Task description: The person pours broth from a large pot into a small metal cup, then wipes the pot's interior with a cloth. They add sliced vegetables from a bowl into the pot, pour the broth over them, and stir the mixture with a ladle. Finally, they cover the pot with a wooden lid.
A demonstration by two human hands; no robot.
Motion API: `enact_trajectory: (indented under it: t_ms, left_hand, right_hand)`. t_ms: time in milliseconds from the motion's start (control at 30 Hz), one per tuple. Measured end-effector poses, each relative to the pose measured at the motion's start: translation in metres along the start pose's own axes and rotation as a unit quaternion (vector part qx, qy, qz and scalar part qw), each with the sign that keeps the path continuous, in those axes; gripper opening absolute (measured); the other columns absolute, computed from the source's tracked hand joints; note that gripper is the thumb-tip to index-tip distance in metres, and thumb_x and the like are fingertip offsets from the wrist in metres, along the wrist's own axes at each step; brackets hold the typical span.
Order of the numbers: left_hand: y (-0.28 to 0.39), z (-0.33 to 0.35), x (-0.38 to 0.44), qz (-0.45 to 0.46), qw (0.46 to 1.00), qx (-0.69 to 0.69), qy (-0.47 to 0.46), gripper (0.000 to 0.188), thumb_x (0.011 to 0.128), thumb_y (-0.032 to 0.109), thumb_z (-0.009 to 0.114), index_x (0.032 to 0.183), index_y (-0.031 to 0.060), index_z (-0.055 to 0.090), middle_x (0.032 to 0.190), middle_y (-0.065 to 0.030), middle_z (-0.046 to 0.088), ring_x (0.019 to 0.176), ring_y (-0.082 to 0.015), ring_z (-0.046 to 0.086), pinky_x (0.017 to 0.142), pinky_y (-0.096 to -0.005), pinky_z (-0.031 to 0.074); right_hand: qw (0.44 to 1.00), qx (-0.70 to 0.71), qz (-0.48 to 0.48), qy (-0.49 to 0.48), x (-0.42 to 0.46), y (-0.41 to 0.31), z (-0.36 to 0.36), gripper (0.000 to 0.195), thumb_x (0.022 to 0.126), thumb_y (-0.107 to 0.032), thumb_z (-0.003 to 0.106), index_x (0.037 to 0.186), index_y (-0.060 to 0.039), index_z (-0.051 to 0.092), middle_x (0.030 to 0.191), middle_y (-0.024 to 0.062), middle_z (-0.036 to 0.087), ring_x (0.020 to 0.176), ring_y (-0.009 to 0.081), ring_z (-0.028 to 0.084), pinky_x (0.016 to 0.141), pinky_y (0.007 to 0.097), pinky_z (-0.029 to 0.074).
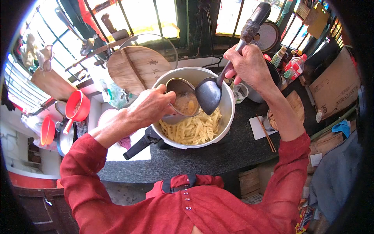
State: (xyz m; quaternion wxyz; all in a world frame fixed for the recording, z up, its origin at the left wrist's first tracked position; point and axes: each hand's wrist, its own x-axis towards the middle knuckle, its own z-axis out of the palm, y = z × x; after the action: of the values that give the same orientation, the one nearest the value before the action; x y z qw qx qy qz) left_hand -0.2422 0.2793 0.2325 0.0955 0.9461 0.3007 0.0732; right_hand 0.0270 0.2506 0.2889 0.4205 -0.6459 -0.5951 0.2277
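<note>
My left hand (152, 106) grips the rim of a metal bowl (184, 98), tilted over a large pressure cooker pot (230, 117). Cloudy liquid with a yellowish piece lies in the bowl. Pale yellow sliced bamboo shoots (192, 128) fill the lower part of the pot. My right hand (248, 65) holds a dark metal wok spatula (209, 95) by its shaft, below the wrapped part of the handle. The blade of the spatula is at the bowl's right edge; whether they touch I cannot tell. The pot's black handle (138, 146) points toward the lower left.
Behind the pot a wooden lid (137, 68) leans beside a glass lid. At right are a clear cup (240, 93), chopsticks (266, 133), a metal container of food, bottles (295, 68) and a cardboard box (336, 87). Red plastic pans (77, 105) are at left. The dark countertop (181, 163) ends near my body.
</note>
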Motion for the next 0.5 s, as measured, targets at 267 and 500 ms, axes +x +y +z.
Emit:
enact_trajectory:
  t_ms: [267,500]
  left_hand:
    - [-0.002,-0.003,0.004,0.017,0.998,0.034,-0.047,0.025,0.08,0.023,0.069,0.089,0.0012,0.059,0.085,-0.0166,0.056,0.079,-0.0316,0.061,0.061,-0.0391,0.055]
    - [0.0,0.01,0.009,-0.015,1.0,-0.003,-0.023,0.029,0.079,0.026,0.071,0.091,0.0028,0.058,0.085,-0.0193,0.055,0.073,-0.0357,0.061,0.061,-0.0428,0.052]
  right_hand:
    - [0.998,-0.026,-0.053,-0.016,0.006,-0.004,0.021,0.032,0.085,-0.017,0.051,0.064,0.0038,0.062,0.052,0.0101,0.061,0.044,0.0161,0.062,0.041,0.0272,0.052]
    - [0.994,-0.066,-0.034,-0.079,0.035,-0.014,0.034,0.031,0.083,-0.013,0.052,0.065,0.01,0.061,0.054,0.0169,0.061,0.042,0.0199,0.062,0.037,0.0284,0.052]
